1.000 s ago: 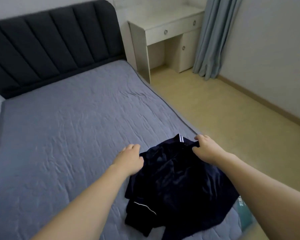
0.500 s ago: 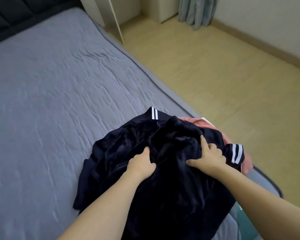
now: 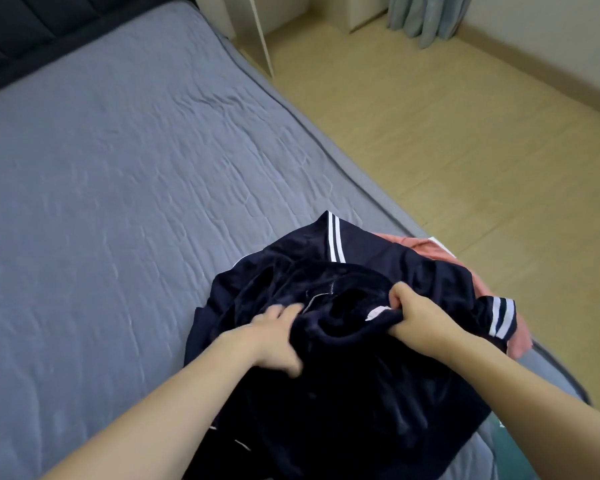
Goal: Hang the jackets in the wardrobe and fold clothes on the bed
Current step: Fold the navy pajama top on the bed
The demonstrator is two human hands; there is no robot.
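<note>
1. A pink garment [image 3: 430, 251] lies partly under your navy jacket [image 3: 343, 393], lower right on the bed [image 3: 101, 202].
2. The jacket is bunched; its long axis is unclear.
3. Your right hand [image 3: 416, 313] grasps its fabric; your left hand [image 3: 274, 334] pinches it.

arms: bare to frame edge | hands [image 3: 343, 327]: bare, ungloved

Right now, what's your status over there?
Right hand gripping navy jacket collar. Left hand blurred, on the fabric, grip unclear. Jacket bunched at bed edge, atop pink garment.
</note>
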